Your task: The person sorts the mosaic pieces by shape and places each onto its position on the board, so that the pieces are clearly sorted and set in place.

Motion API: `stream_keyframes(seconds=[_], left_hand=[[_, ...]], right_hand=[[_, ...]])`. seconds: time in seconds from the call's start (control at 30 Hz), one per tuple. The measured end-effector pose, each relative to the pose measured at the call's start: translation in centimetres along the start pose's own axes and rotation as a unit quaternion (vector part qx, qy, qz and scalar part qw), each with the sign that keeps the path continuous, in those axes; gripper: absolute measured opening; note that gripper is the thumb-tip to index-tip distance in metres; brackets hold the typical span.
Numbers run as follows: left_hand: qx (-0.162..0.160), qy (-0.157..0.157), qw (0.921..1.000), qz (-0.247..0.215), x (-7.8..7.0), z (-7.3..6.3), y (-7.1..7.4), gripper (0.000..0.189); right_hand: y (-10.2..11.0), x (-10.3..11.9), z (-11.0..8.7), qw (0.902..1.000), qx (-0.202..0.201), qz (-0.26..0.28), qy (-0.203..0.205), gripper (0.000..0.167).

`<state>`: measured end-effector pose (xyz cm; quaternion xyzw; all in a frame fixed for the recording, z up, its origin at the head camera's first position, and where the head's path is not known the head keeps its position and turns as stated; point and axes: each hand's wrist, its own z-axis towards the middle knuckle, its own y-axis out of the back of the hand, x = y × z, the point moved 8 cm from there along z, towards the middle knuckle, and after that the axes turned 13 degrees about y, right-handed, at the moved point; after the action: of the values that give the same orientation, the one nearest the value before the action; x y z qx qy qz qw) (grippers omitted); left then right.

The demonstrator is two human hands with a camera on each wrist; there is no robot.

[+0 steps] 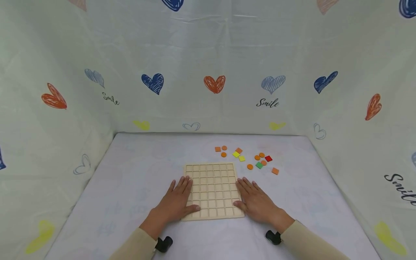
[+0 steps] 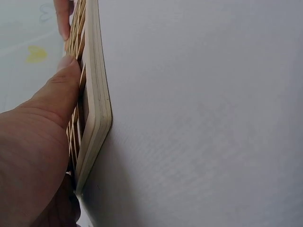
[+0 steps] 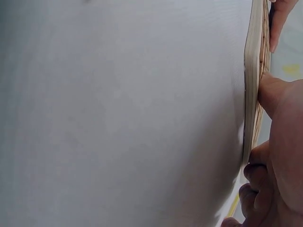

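Cloth [image 1: 130,184] in white bears the pale gridded board [image 1: 214,189], lying flat between left hand [image 1: 175,202] and right hand [image 1: 258,206]. Layered and wood-like, it looks stiff and fairly light, best held by its opposite side rims. Both hands rest there, fingers straight and mostly close together, thumbs set apart over the grid. Small coloured pieces [image 1: 242,158] beyond seem light, easiest pinched by their sides.

A small curtained booth [image 1: 26,144]: pale sheeting [image 1: 195,47] printed with coloured hearts [image 1: 214,85] hangs beyond and beside the hands [image 1: 173,202], around a white-covered counter [image 1: 139,166].
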<state>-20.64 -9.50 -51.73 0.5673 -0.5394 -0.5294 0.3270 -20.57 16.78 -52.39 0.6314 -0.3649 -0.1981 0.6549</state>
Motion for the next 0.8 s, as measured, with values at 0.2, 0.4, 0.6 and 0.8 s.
stream_keyframes(seconds=[0.2,0.4,0.6,0.8], left_hand=[[0.004,0.001,1.0,0.009,0.0,0.7,-0.1,0.102],[0.001,-0.005,1.0,0.005,0.0,0.9,-0.1,0.102],[0.001,-0.009,0.9999,0.005,0.2,1.2,-0.1,0.104],[-0.004,-0.015,0.9999,0.005,0.3,1.5,0.0,0.104]], right_hand=[[0.0,-0.4,0.0,1.0,-0.006,-0.003,0.0,0.082],[0.0,-0.6,0.1,0.9999,-0.006,-0.009,0.001,0.083],[0.0,-0.7,0.2,0.9999,-0.004,-0.011,-0.002,0.083],[0.0,-0.8,0.2,0.9999,0.0,-0.01,-0.008,0.083]])
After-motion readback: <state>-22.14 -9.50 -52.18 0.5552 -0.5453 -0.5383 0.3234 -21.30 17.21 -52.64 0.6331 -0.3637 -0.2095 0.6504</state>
